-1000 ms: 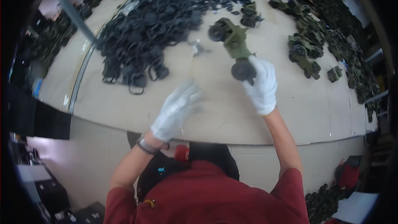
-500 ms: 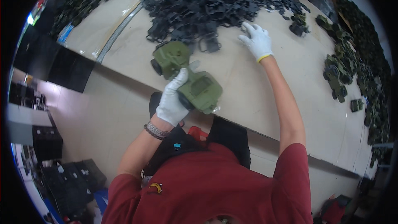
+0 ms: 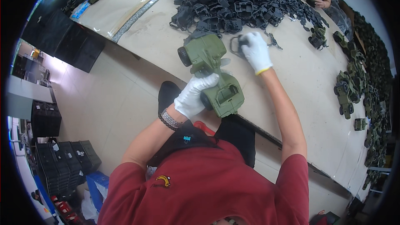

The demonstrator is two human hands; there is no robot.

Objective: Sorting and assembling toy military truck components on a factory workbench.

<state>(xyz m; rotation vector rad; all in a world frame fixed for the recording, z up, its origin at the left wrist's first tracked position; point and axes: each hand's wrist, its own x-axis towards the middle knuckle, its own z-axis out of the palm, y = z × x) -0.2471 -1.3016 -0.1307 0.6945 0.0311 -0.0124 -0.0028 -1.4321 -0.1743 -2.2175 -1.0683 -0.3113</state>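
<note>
My left hand [image 3: 195,95], in a white glove, grips a green toy military truck [image 3: 207,53] by its narrow middle. The toy is tilted above the table's near edge, with black wheels showing on its left side. Beyond it, my gloved right hand [image 3: 256,53] is closed on a dark plastic frame [image 3: 235,46] just in front of the pile. The hand partly hides this piece. A large heap of similar dark plastic frames [image 3: 233,6] covers the far middle of the table.
Finished-looking green toy vehicles [image 3: 343,93] line the table's [image 3: 300,96] right side, with one small vehicle [image 3: 318,37] apart from them. A co-worker's hands [image 3: 321,2] hold a toy at the far right. Black crates [image 3: 62,164] stand on the floor at left.
My right hand has closed on a dark frame and drawn it slightly out of the heap. The toy truck has turned a little in my left hand. The whole view has shifted.
</note>
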